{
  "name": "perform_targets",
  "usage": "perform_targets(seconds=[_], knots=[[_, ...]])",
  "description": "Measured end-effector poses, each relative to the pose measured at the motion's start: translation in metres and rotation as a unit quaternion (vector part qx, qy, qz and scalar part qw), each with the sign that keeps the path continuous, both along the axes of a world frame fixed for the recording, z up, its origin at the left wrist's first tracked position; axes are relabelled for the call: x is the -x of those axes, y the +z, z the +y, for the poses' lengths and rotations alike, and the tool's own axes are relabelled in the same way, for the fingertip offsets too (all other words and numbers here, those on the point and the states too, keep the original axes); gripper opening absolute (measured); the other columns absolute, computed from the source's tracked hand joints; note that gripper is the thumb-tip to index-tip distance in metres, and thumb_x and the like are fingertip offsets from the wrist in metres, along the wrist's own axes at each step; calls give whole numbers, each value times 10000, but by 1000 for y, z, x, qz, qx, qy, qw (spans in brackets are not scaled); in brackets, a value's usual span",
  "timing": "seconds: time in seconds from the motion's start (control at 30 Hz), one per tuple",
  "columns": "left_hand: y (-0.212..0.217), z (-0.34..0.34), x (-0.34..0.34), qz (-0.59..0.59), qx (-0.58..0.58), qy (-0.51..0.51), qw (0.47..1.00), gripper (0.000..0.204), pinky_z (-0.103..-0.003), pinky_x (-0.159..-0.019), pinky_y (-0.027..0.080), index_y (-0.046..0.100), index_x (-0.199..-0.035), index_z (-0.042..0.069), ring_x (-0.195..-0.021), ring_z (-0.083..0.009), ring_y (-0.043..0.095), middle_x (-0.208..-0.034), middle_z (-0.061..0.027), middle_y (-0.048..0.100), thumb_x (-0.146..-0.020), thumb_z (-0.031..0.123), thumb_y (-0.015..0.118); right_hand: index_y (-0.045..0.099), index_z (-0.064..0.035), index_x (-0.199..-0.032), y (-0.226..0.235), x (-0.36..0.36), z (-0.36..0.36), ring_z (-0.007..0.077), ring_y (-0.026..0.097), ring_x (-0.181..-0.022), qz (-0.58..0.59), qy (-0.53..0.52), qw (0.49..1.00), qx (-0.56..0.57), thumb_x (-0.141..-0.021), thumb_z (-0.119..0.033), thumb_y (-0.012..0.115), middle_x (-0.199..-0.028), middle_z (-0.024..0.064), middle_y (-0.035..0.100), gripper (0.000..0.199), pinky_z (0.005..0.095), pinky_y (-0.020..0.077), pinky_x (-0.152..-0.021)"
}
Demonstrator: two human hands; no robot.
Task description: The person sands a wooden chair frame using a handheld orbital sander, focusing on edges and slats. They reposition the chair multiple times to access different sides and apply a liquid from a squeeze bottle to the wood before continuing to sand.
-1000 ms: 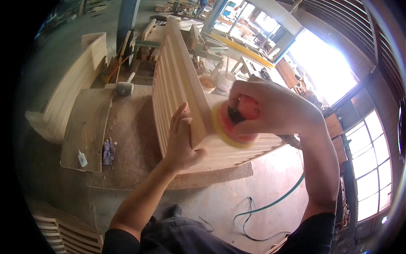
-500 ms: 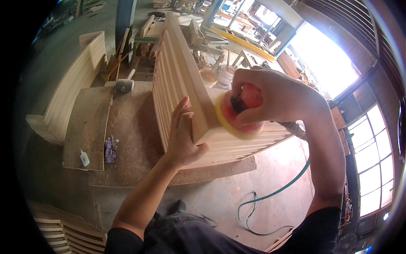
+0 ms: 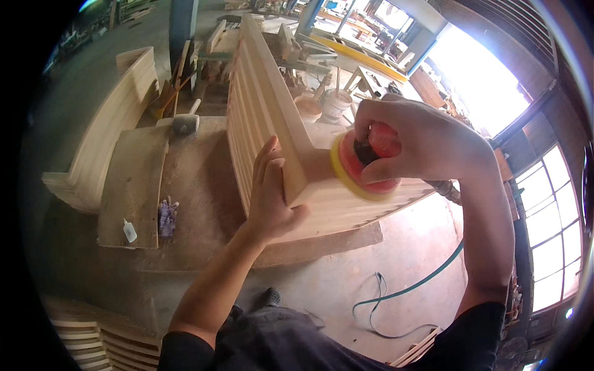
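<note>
A dusty, sawdust-covered wooden workbench (image 3: pixel 204 185) carries a tall pale slatted wooden panel (image 3: pixel 260 105) standing on edge. On it also lie a curved pale wooden board (image 3: pixel 133 179), a mallet with a grey head (image 3: pixel 185 122), a small white bottle (image 3: pixel 129 230) and a crumpled bluish work glove (image 3: pixel 166 216).

Red round sander (image 3: pixel 370 162) pressed against upright slatted wooden panel (image 3: pixel 263 108).

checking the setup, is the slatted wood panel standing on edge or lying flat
Standing on edge. The wood panel rises upright from the workbench, the left hand braces its near end, and the right hand presses a sander against its side.
</note>
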State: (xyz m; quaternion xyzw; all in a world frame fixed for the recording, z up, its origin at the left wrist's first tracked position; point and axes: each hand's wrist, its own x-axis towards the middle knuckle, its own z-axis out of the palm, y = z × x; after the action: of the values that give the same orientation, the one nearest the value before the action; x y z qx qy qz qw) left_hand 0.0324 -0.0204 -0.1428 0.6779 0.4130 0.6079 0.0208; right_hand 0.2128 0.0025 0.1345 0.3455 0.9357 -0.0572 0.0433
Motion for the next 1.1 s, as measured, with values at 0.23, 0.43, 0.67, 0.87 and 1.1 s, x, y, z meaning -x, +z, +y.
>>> perform_targets(seconds=[0.23,0.43,0.67,0.87,1.1], knots=[[7,-2,2,-18,1,13,1000,547,-587,-1224,336,539,-1181,6,-1434,-496,426,-1315,-229,549,-682,45,759,651,-77,-1112,-1,11,-10,315,672,-979,-30,-41,999,-6,-771,-325,877,-1066,151,685,478,414,548,-889],[9,-4,2,8,-15,2,1000,546,-590,-1224,340,539,-1201,2,-1385,-496,461,-1273,-220,554,-709,39,771,669,-89,-1173,-11,4,-8,305,729,-897,23,27,999,-23,-758,-334,883,-1023,154,733,527,403,604,-804],[6,-5,1,-17,36,-16,999,574,-601,-1209,334,515,-1229,-10,-1421,-496,417,-1323,-238,535,-726,61,782,670,-98,-1201,-5,-5,-2,295,730,-897,-5,-38,999,-22,-746,-413,872,-1027,135,734,589,427,615,-794],[-9,-2,5,-5,59,-15,998,648,-598,-1206,319,485,-1283,0,-1469,-504,367,-1429,-295,476,-723,86,801,678,-99,-1193,-15,6,-7,293,727,-889,26,1,999,-45,-761,-445,862,-1026,124,739,583,425,614,-799],[-2,-5,8,-13,96,-44,994,679,-609,-1210,303,474,-1295,-1,-1488,-508,338,-1462,-301,449,-721,118,818,679,-74,-1181,-6,-8,5,289,726,-843,-3,-53,998,-31,-754,-475,853,-992,121,740,611,418,624,-756]])
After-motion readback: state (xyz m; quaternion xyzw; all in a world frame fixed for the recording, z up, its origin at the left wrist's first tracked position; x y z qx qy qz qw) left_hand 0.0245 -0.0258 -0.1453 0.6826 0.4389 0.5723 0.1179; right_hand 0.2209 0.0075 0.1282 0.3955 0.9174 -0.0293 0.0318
